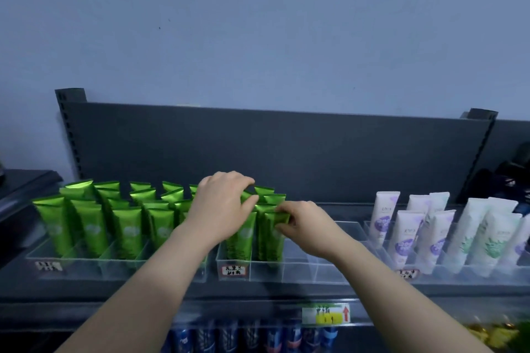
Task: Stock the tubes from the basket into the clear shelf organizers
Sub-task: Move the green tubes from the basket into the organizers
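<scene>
Several shiny green tubes (94,226) stand upright in clear shelf organizers (298,269) on the top shelf. My left hand (226,203) rests over the tops of the green tubes in the middle organizer, fingers curled on their crimped ends. My right hand (304,223) pinches the top of the front green tube (272,235) in the lane just right of it. The organizer's lanes to the right of that tube hold nothing. No basket is in view.
White tubes with purple and green prints (447,235) fill the organizer at the right. A dark back panel (258,146) rises behind the shelf. Below the shelf edge with its yellow price tag (327,314) stand blue cans (252,335). Dark objects (513,175) sit far right.
</scene>
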